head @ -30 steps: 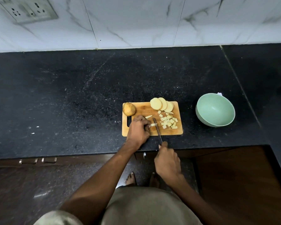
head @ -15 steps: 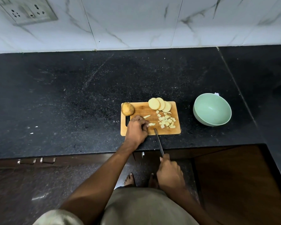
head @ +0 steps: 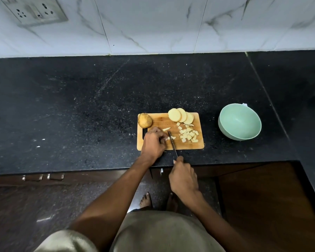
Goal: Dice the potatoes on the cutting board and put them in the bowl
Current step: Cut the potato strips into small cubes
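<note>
on the cutting board point(head: 158, 124), the left hand point(head: 154, 142) pins a potato strip point(head: 171, 138) with curled fingertips. right hand point(head: 183, 176) grips the knife point(head: 172, 142), blade beside that strip. diced pieces point(head: 188, 135) and slices point(head: 180, 116) lie right of the blade; whole potato point(head: 144, 120) beyond the left hand; bowl point(head: 239, 124) on the tabletop point(head: 80, 106), well right.

One whole potato point(head: 144, 120), three slices point(head: 181, 115), one bowl point(head: 239, 124).

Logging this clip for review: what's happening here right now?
A person is dicing potato on a wooden cutting board. The left hand pins a potato strip while the right hand works a knife across it. Diced pieces and round slices lie on the board beside a whole potato. The green bowl is empty.
</note>
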